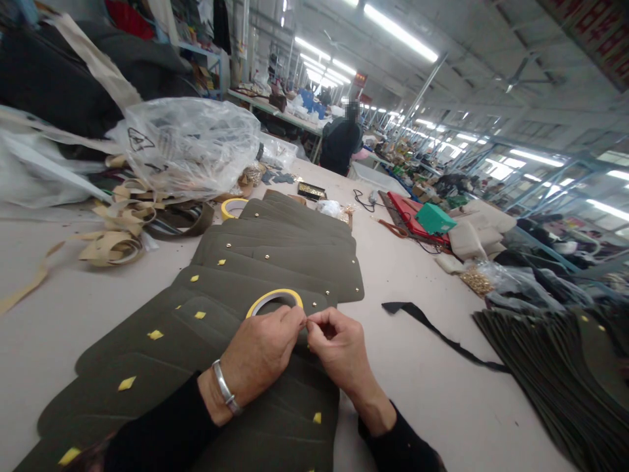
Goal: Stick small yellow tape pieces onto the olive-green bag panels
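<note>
My left hand (263, 351) is closed around a yellow tape roll (274, 300), holding it against the fanned row of olive-green leather panels (236, 275). My right hand (339, 347) is pinched right beside it, fingertips meeting the left hand's at the tape's end; what it pinches is too small to name for sure. Small yellow tape squares (155, 335) dot the near panels. Brass studs (228, 246) sit on the far ones. A silver bangle circles my left wrist.
A second yellow tape roll (230, 208) lies behind the panels, near tan straps (118, 223) and a clear plastic bag (191, 144). A black strap (437, 334) lies to the right, beside stacked olive panels (555, 367). A person (341, 141) sits at the far end.
</note>
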Motion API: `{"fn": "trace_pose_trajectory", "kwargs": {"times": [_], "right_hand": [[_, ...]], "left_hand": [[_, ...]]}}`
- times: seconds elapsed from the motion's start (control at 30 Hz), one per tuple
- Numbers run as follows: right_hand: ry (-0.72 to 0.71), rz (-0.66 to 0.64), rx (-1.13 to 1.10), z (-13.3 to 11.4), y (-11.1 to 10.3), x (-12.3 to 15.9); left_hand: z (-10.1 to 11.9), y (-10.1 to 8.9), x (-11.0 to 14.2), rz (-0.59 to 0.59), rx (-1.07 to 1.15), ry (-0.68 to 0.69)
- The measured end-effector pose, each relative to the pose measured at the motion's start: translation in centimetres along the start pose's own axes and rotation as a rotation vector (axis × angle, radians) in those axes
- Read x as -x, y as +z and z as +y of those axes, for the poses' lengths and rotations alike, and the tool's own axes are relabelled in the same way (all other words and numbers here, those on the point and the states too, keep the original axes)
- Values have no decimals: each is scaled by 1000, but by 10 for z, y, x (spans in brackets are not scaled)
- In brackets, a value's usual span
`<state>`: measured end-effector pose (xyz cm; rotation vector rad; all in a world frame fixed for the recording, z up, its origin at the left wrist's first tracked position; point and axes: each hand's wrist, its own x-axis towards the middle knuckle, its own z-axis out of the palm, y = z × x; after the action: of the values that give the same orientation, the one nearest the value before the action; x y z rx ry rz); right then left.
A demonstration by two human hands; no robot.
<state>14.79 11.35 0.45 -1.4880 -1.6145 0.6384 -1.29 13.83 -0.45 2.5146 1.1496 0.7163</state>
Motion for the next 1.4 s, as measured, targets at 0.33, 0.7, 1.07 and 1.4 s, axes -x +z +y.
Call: {"fn": "trace_pose_trajectory", "kwargs": {"times": [0.33,0.7,1.07,1.4], "right_hand": [[394,-35,-248,37,-5,-38],[127,-167,378,41,-4,-49],[-22,-101,420,42,-23,-49],[-234,-477,873,21,-11,-56]], "left_hand": [[6,0,1,4,-129,14],[7,3,-6,-266,-270,-62],[9,0,-7,-288,-265,-79],[4,2,-6,-264,-262,-59]]}}
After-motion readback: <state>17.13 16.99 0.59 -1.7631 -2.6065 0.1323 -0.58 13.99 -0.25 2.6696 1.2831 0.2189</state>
